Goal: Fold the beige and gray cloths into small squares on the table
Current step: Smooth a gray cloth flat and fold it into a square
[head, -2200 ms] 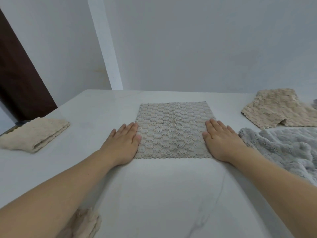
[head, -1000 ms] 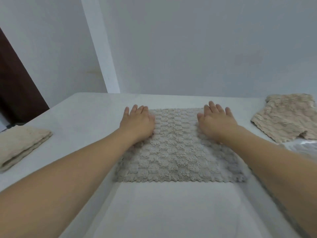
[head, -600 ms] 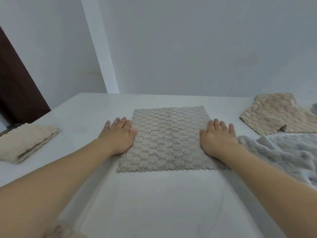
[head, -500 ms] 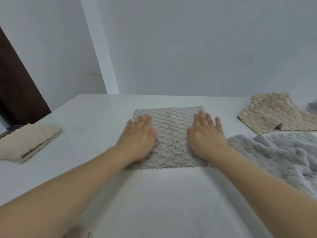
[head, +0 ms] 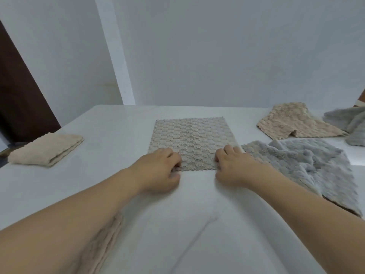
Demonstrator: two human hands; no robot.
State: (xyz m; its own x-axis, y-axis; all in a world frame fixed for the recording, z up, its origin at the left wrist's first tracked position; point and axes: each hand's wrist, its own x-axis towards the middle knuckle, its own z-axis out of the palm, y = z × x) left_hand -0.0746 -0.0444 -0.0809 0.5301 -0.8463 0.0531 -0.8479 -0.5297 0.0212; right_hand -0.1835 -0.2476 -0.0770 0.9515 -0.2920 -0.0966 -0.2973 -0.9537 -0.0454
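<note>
The white table (head: 197,224) fills the lower view, meeting the pale wall (head: 217,56) at its far edge; a dark door (head: 17,99) stands at far left. The widest bare stretch of tabletop lies near the person, between the forearms, and another lies between the middle cloth and the folded one at left.

Five cloths are plain to see, plus a sixth beige piece (head: 98,244) under the left forearm. A rumpled gray cloth (head: 308,167) lies at right, its left edge just beside the flat cloth. A second gray cloth (head: 351,123) sits at the far right edge, cut off by the frame. A loose beige cloth (head: 292,121) lies before it. A folded beige cloth (head: 47,149) rests near the table's left edge. The flat checkered cloth (head: 191,139) lies spread in the middle.

Half a second ago both palms lay flat on that cloth; now they have drawn back to its near edge. The left hand (head: 160,171) curls its fingers over the near left corner, pinching it. The right hand (head: 235,167) does likewise at the near right corner.
</note>
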